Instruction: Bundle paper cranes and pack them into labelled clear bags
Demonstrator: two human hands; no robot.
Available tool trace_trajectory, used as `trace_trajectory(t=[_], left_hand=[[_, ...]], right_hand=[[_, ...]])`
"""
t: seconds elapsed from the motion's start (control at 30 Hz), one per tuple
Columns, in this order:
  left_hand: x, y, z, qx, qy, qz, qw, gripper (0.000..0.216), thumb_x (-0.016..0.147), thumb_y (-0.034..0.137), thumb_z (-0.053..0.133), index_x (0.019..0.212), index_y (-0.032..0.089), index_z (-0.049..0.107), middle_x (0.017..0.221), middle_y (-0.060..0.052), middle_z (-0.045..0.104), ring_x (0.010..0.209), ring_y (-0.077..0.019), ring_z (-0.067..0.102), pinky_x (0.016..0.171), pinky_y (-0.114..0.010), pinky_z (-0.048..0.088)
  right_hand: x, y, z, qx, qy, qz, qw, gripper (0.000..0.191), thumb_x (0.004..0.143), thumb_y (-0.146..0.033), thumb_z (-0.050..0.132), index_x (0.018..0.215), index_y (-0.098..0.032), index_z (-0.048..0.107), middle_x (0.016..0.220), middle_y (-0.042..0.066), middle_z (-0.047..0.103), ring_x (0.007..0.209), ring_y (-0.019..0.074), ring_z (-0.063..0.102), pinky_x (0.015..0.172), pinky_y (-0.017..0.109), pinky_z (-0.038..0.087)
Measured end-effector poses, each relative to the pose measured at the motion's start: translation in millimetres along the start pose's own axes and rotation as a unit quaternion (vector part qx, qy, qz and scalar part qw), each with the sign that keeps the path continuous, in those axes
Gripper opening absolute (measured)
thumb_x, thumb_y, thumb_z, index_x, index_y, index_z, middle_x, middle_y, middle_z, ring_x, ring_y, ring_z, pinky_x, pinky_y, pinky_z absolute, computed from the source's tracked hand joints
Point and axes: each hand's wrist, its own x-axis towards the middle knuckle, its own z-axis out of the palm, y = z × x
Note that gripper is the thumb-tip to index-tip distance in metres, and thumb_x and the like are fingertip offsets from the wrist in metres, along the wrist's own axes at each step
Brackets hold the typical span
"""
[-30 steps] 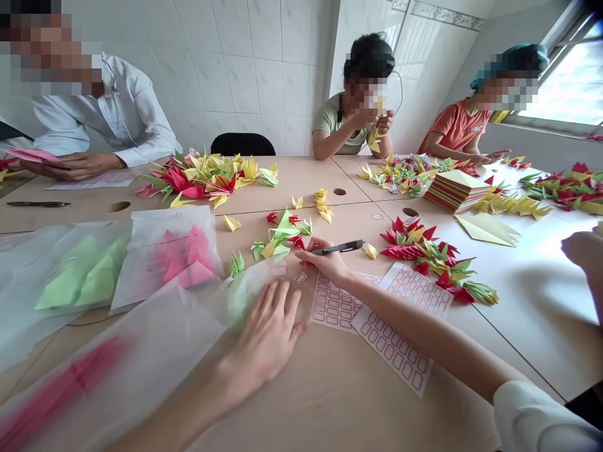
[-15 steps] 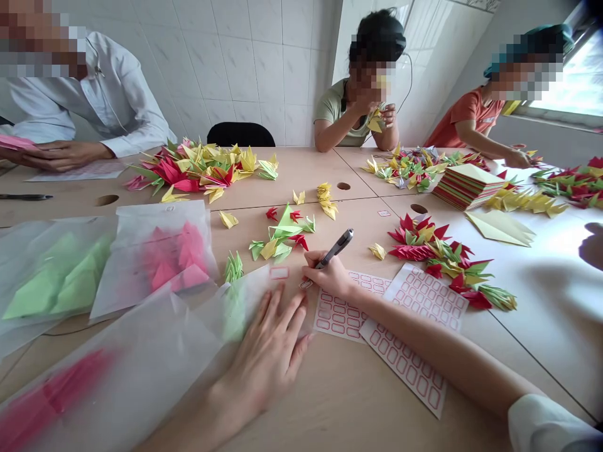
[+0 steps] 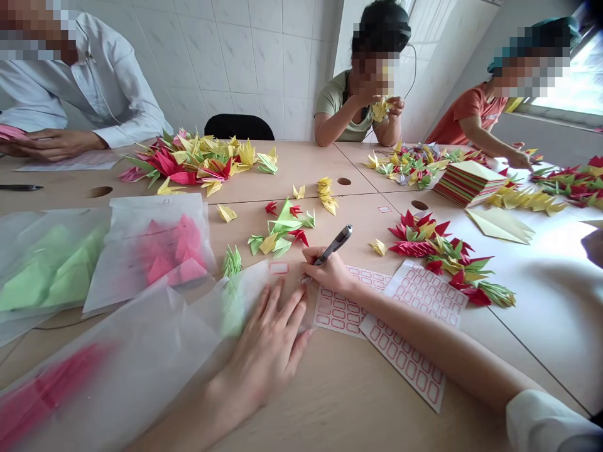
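Observation:
My right hand point(image 3: 328, 270) is closed around a dark pen point(image 3: 335, 242), its tip down by a small red-edged label point(image 3: 305, 279). Flat on a frosted plastic bag point(image 3: 207, 323) lies my left hand point(image 3: 273, 336), fingers stretched out, fingertips close to that label. A second red-edged label point(image 3: 278, 268) sits just above the left fingertips. Under my right forearm are two sheets of red-edged stickers, one point(image 3: 346, 307) partly covered by the other point(image 3: 414, 339). A green folded paper piece point(image 3: 232, 262) shows partly through the bag.
Frosted bags hold green point(image 3: 70, 276) and pink folded paper point(image 3: 181, 254). Colourful paper cranes lie in piles at the back point(image 3: 198, 160) and right point(image 3: 443, 254), near a stack of square paper point(image 3: 468, 183). Three people sit across the table, their hands on paper.
The view has shifted very slightly. My hands stay almost where they were, pen still by the label. The person in the middle has lowered the yellow paper piece a little.

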Motion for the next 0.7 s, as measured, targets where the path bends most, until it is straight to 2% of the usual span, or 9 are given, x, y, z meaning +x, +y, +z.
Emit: trace_trajectory(t=[0.5, 0.6, 0.7], left_hand=[[0.6, 0.9, -1.4, -0.002, -0.01, -0.007, 1.0, 0.05, 0.089, 0.036, 0.034, 0.134, 0.014, 0.039, 0.139, -0.01, 0.041, 0.133, -0.0343, 0.023, 0.104, -0.053, 0.03], [1.1, 0.5, -1.7, -0.006, -0.005, -0.006, 1.0, 0.05, 0.089, 0.036, 0.035, 0.135, 0.014, 0.037, 0.139, -0.01, 0.041, 0.133, -0.0338, 0.023, 0.105, -0.053, 0.03], [1.2, 0.1, -2.6, -0.013, 0.006, -0.003, 1.0, 0.051, 0.089, 0.035, 0.035, 0.136, 0.015, 0.035, 0.14, -0.009, 0.04, 0.132, -0.0325, 0.025, 0.105, -0.052, 0.03]], right_hand=[[-0.1, 0.0, 0.7, -0.005, 0.014, 0.006, 1.0, 0.025, 0.063, -0.012, 0.043, 0.052, -0.02, 0.021, 0.052, -0.006, 0.022, 0.05, 0.0086, 0.022, 0.048, 0.023, 0.024], [1.4, -0.2, -0.2, 0.087, 0.043, 0.035, 0.995, 0.03, 0.069, -0.018, 0.049, 0.052, -0.02, 0.024, 0.052, -0.006, 0.024, 0.048, 0.008, 0.031, 0.05, 0.022, 0.032], [4.8, -3.0, -3.7, 0.182, 0.12, 0.054, 0.975, 0.03, 0.076, -0.035, 0.055, 0.059, -0.02, 0.036, 0.053, -0.006, 0.036, 0.05, 0.0085, 0.04, 0.054, 0.023, 0.038]])
